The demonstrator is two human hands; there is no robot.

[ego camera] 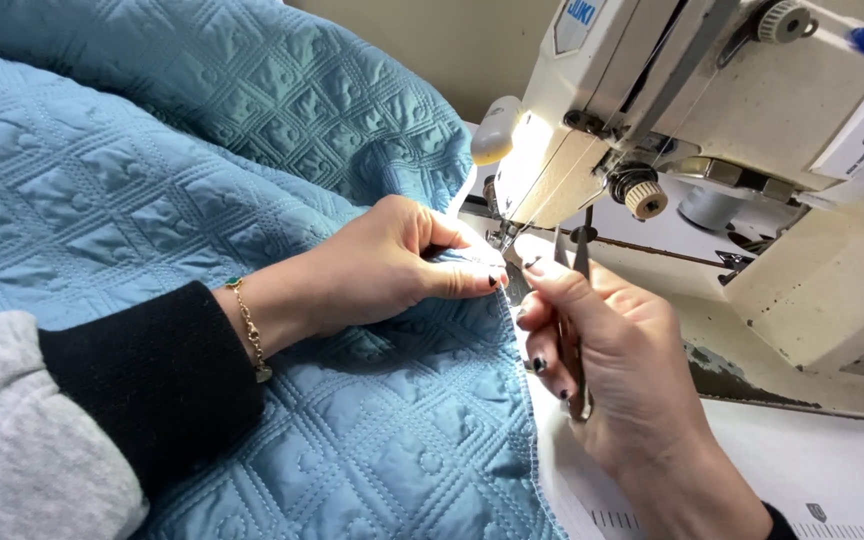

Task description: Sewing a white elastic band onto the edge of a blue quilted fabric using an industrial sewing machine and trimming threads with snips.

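A blue quilted fabric (pixel 202 180) covers the left and middle of the view. My left hand (pixel 392 265) pinches its edge right beside the needle area of a cream sewing machine (pixel 732 130). My right hand (pixel 612 360) is closed on a thin dark metal tool (pixel 580 300), seemingly small snips, whose tip points up near the presser foot. A fine thread runs between the fingertips of both hands at the fabric's edge. The needle itself is hidden behind my fingers.
The machine head overhangs the right half, with a lit lamp (pixel 497 130) and a tension knob (pixel 644 195). A white table top (pixel 832 470) with printed ruler marks lies under my right wrist. A beige wall stands behind.
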